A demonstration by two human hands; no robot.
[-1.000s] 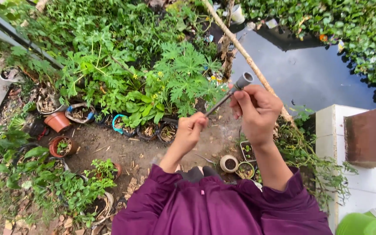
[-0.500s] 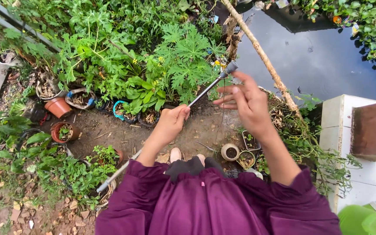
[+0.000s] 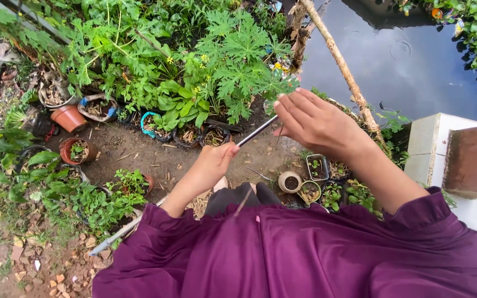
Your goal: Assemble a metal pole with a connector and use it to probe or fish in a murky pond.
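While left hand (image 3: 211, 165) clenched the thin metal rod (image 3: 255, 131) mid-shaft, its long axis ran up-right under the open-fingered right hand (image 3: 310, 121), which hid the tip.

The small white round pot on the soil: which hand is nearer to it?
Left. The left hand grips the metal rod just left of the white pot; the right hand is higher, above it.

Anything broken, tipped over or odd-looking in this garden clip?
Little stands out. A terracotta pot lies tipped on its side at the bed's left edge, and a bare wooden pole leans askew over the pond. The left hand grips a thin metal rod; the right hand covers its far end.
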